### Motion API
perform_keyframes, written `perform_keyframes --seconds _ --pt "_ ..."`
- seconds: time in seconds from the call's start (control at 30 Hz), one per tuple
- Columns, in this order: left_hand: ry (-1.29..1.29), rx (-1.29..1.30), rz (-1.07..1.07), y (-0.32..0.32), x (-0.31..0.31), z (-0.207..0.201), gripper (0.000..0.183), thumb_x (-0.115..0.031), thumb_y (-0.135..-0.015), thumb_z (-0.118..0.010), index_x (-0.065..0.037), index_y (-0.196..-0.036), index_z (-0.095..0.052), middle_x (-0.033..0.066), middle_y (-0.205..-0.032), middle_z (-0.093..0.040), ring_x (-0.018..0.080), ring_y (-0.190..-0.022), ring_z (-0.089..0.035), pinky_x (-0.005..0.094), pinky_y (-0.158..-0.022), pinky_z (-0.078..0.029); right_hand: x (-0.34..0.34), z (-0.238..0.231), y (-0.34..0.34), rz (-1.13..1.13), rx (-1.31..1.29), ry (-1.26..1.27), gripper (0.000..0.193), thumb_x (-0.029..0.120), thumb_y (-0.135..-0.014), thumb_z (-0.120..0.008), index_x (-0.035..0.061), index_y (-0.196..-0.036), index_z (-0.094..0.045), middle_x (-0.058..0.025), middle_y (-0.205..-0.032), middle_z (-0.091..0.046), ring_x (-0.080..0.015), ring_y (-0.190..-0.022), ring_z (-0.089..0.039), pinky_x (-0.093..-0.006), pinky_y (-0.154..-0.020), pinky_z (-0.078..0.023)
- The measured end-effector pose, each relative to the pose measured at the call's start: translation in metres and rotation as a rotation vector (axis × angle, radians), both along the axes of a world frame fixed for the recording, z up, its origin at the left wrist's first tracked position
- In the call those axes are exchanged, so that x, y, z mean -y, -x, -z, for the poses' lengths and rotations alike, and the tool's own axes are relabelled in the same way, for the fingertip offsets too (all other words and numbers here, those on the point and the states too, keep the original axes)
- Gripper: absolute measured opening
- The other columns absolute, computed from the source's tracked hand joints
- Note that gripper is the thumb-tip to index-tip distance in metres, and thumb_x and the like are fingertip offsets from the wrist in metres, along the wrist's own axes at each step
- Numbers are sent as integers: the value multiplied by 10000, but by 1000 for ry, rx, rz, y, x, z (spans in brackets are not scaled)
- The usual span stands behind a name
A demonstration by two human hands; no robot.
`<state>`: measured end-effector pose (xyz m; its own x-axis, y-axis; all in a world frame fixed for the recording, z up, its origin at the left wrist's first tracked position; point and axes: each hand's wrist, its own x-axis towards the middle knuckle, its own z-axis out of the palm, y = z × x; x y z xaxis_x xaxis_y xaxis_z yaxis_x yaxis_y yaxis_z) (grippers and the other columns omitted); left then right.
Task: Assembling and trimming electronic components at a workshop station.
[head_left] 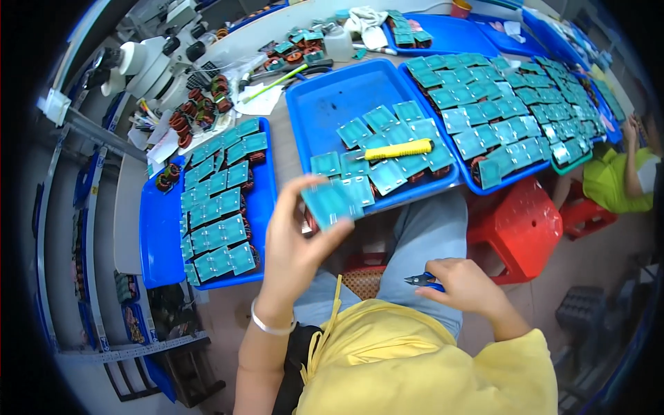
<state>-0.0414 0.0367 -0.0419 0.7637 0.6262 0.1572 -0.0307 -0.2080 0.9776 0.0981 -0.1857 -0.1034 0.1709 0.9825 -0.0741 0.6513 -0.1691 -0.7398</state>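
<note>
The left hand point(292, 238) pinches a green circuit board point(328, 202) between its fingers near a blue tray point(332, 93), while the right hand point(469, 285) grips blue-handled cutters point(425, 280).

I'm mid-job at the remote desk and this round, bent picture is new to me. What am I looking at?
There is no machine here: these are a person's bare hands, seen from a wide fisheye camera worn on the head, looking down. The lens bends straight edges. The left hand holds up a green circuit board, slightly blurred. The right hand holds blue-handled cutters above the lap. On the workbench are blue trays of similar boards; a yellow-handled tool lies across those straight ahead.
</note>
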Motion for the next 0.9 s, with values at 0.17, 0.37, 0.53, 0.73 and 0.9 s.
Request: perform_keyframes --seconds 0.17,0.37,0.53,0.73,0.9 --pt "-281 -94 -328 -59 -66 35 486 -156 -717 -742 -6 -1120 -517 72 -826 -567 115 -697 -506 261 -640 -447 -5 43 9 -6 107 122 399 409 -813 -596 13 -803 -546 -183 -729 -610 -368 -695 -594 -427 -612 -473" --pt "-551 -273 -369 -90 -85 54 495 -184 -694 -754 3 -1106 -555 152 -1009 -549 244 -900 -572 339 -778 -475 -8 66 10 5 70 186 425 432 -815 -588 12 -776 -538 -186 -719 -604 -381 -676 -582 -435 -608 -462" --pt "-543 -394 -293 -86 -102 64 504 -176 -714 -741 7 -1142 -545 176 -1091 -556 274 -958 -590 354 -796 -486 -11 74 8 -14 50 222 437 440 -819 -579 8 -771 -535 -196 -723 -599 -390 -679 -575 -441 -606 -455" --pt "-377 -412 -150 -78 -102 55 495 -154 -748 -717 4 -1175 -521 182 -1101 -572 285 -1028 -576 368 -797 -493 -19 78 7 -57 45 290 444 455 -839 -532 12 -821 -558 -192 -782 -627 -376 -720 -602 -441 -644 -476" --pt "-536 -424 -105 -76 -101 61 566 -226 -749 -706 4 -1208 -468 200 -1044 -575 345 -983 -549 407 -862 -435 -27 78 12 -85 40 296 447 457 -842 -530 12 -824 -558 -192 -777 -629 -376 -713 -604 -439 -641 -478"
